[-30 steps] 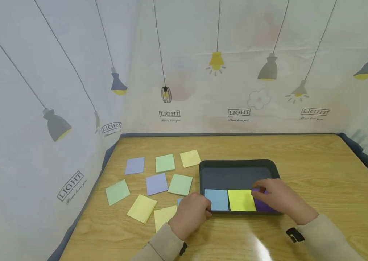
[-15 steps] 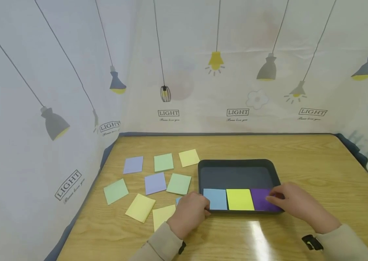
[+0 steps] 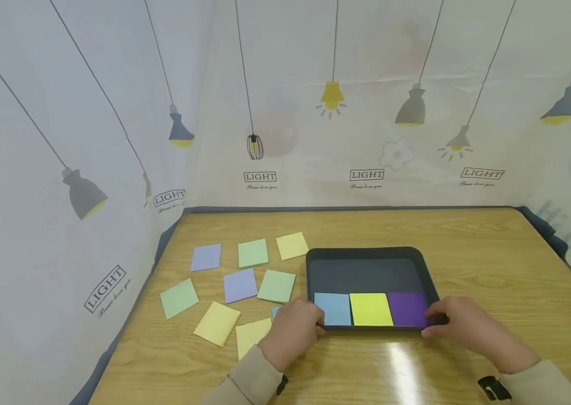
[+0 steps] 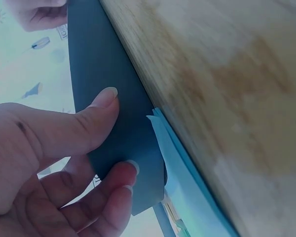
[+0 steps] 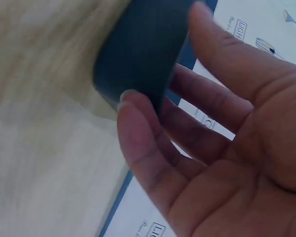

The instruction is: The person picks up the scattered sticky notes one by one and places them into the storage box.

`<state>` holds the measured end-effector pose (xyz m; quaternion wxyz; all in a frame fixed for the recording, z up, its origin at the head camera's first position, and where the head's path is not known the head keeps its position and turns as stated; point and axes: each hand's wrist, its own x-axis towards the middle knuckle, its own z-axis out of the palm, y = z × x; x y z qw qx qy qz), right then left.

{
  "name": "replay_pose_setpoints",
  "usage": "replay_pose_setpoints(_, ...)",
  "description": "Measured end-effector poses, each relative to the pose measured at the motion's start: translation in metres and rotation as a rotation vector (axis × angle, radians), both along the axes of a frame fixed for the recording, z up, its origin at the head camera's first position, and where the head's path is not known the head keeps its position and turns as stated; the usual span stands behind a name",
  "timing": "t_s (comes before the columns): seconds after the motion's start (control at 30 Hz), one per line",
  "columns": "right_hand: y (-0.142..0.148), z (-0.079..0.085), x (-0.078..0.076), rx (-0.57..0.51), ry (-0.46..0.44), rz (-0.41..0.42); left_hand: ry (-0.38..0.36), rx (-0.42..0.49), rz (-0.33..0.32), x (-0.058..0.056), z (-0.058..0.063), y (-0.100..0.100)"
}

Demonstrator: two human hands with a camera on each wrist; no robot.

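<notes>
The dark tray (image 3: 366,274) lies on the table (image 3: 513,264) between our hands, its near wall running from one to the other. Our left hand (image 3: 295,326) pinches the corner on its side, thumb against the outside of the wall and fingers bent round the edge. Our right hand (image 3: 472,327) pinches the opposite near corner; its wrist view is too blurred to tell how firmly.

Inside, a blue pad (image 3: 333,309) sits just right of the left hand, a bright yellow pad (image 3: 371,309) midway between the hands, and a purple pad (image 3: 407,309) just left of the right fingertips. They make one even row along the near wall.

To steady the tray well, we judge that both hands want equal, light pressure at one height, with the right fingertips clear of the purple pad's edge. A tilt or jerk could slide the row.

The tighter side is the left. A half-hidden blue pad (image 3: 276,311) lies close by the left fingers, a pale yellow pad (image 3: 251,336) beside the left wrist, and a light green pad (image 3: 277,286) just beyond that hand. Right of the right hand, bare wood runs to the printed sheet (image 3: 305,169), so we have more room that way.
</notes>
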<state>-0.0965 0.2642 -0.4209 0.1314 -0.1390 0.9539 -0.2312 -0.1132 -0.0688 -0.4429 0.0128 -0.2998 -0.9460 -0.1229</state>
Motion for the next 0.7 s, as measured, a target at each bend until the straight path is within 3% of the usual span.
replay_pose_setpoints(0.27,0.002,-0.014,0.005,-0.024,0.065,0.013,0.017,-0.002,-0.004,0.000,0.000,0.001)
replay_pose_setpoints(0.43,0.001,-0.013,0.007,-0.021,0.111,0.019,0.017,-0.008,-0.013,0.001,-0.001,0.001)
replay_pose_setpoints(0.7,-0.001,-0.012,0.005,0.001,0.112,0.023,0.051,0.029,-0.067,0.000,-0.007,-0.013)
